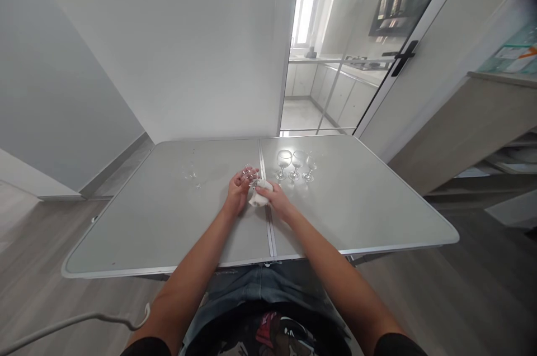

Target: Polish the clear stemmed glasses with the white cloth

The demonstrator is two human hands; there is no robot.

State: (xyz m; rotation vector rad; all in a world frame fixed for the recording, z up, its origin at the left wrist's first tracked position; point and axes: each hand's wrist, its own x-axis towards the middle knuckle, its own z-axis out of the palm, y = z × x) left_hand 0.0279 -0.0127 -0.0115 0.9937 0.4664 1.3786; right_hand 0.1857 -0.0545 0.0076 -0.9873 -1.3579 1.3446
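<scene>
Over the middle of the table, my left hand (pixel 238 191) is closed around a clear stemmed glass (pixel 250 172), its bowl pointing away from me. My right hand (pixel 274 198) grips a bunched white cloth (pixel 260 195), which is pressed against the near end of that glass; the foot is mostly hidden by cloth and fingers. Just right of my hands, several more clear stemmed glasses stand upright in a close row, among them a round-bowled glass (pixel 284 159). Toward the left of the table a further clear glass (pixel 191 172) shows only faintly, seemingly lying on its side.
The pale folding table (pixel 356 205) has a metal rim and a centre seam (pixel 269 227). Behind it rises a white wall (pixel 188 54), with a glass door (pixel 335 65) at the right. A shelf unit (pixel 474 132) stands right; a white hooked cable or rod (pixel 96 317) lies lower left.
</scene>
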